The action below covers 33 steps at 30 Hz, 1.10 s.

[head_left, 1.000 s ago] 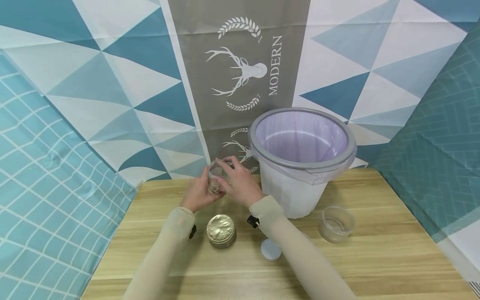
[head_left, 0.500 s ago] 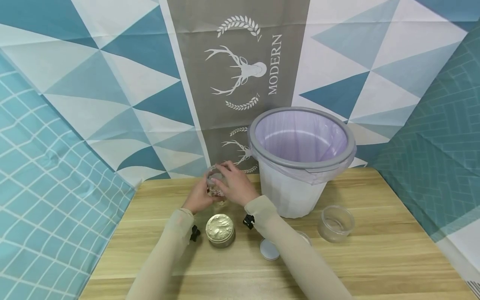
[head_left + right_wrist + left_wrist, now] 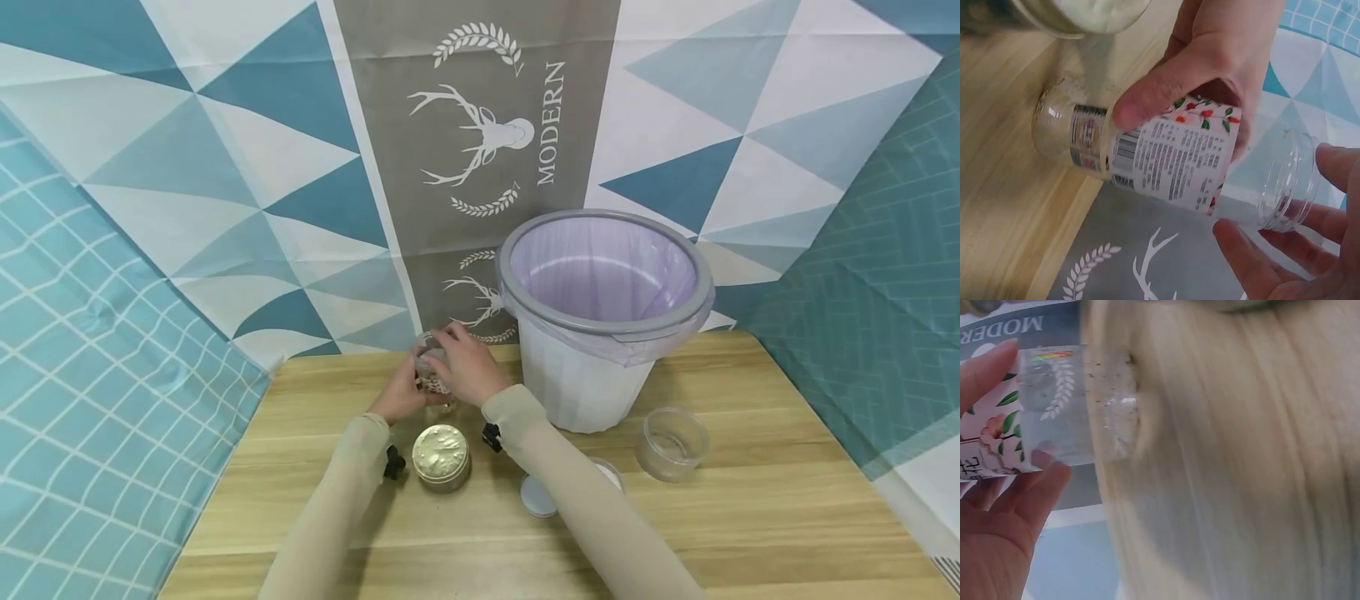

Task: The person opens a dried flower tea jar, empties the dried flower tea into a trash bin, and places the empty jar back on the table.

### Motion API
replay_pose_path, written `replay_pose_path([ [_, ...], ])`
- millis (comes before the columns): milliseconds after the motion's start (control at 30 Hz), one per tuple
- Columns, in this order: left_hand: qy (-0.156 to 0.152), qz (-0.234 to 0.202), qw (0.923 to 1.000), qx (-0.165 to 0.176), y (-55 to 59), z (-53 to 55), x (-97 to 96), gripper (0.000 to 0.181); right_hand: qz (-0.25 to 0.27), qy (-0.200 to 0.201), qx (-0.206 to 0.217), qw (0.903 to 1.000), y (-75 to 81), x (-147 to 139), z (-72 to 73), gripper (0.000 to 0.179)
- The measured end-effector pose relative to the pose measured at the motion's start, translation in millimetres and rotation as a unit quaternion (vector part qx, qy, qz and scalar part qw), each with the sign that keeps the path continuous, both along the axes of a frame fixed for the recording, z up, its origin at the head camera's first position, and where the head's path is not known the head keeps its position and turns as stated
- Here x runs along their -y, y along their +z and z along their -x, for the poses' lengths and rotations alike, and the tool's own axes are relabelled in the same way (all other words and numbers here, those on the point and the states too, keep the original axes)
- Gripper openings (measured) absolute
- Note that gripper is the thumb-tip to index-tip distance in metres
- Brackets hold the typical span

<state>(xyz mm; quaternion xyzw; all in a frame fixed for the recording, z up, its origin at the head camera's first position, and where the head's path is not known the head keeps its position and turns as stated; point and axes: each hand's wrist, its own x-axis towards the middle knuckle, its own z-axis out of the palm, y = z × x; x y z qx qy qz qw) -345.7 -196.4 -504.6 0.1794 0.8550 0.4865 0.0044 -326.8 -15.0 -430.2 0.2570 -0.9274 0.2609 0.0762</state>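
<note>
Both hands are on a clear plastic jar near the back of the table. My left hand grips its body around the floral paper label. At the jar's open, threaded mouth, my right hand has its fingers and thumb around the rim. Small dark crumbs cling inside the base. A gold tin with a crinkled top stands just in front of the hands. A white round lid lies beside the right forearm.
A white bin with a grey rim and purple liner stands right of the hands. Farther right is a clear round container. Another clear round item is partly hidden by the right sleeve. A patterned cloth hangs behind the table.
Both hands have lowered the jar slightly, mostly in the first half second. The right hand and forearm have shifted a little left, uncovering more of the clear round item beside the sleeve.
</note>
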Motion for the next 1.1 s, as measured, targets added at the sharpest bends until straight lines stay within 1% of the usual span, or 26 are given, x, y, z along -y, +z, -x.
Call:
replay_pose_path([
  [67, -0.002, -0.006, 0.9998, 0.017, -0.3, 0.3, -0.2, 0.097, 0.003, -0.006, 0.002, 1.0000, 1.3, 1.1, 1.6, 0.055],
  [200, -0.007, -0.005, 0.9993, 0.038, -1.4, 0.4, 0.2, 0.086, 0.015, -0.013, 0.004, 0.9998, 2.3, 2.6, 3.4, 0.055],
  [367, 0.000, 0.002, 0.9992, 0.041, -3.2, 1.1, 2.1, 0.084, 0.019, -0.015, -0.001, 0.9997, 0.5, 4.7, 3.9, 0.056],
  [567, -0.020, -0.002, 0.9989, 0.042, -6.8, -1.2, 1.0, 0.081, 0.020, -0.024, -0.006, 0.9995, -6.0, 4.1, 4.2, 0.057],
  [700, -0.027, -0.006, 0.9986, 0.046, -8.9, -2.3, 0.0, 0.080, 0.025, -0.023, -0.009, 0.9994, -8.5, 2.4, 4.6, 0.057],
  [767, -0.031, -0.010, 0.9984, 0.047, -9.7, -2.1, 0.0, 0.083, 0.029, -0.020, -0.006, 0.9994, -8.5, 1.2, 4.4, 0.057],
  [867, -0.031, -0.012, 0.9985, 0.043, -9.5, -1.2, 1.2, 0.102, 0.032, -0.018, 0.001, 0.9993, -7.4, -1.3, 4.0, 0.058],
  [933, -0.020, -0.012, 0.9988, 0.043, -7.1, -2.6, 3.8, 0.115, 0.037, -0.019, 0.006, 0.9991, -6.3, -3.3, 2.9, 0.059],
  [1000, -0.005, -0.011, 0.9995, 0.030, -3.5, -5.8, 8.4, 0.123, 0.048, -0.025, 0.005, 0.9985, -5.4, -5.9, 0.6, 0.061],
  [1033, 0.001, -0.011, 0.9997, 0.020, -1.7, -8.0, 11.8, 0.122, 0.056, -0.029, 0.003, 0.9980, -4.8, -7.7, -1.4, 0.062],
  [1100, 0.014, -0.018, 0.9997, -0.001, 2.4, -14.3, 19.0, 0.113, 0.072, -0.036, -0.008, 0.9967, -4.1, -11.7, -6.8, 0.062],
])
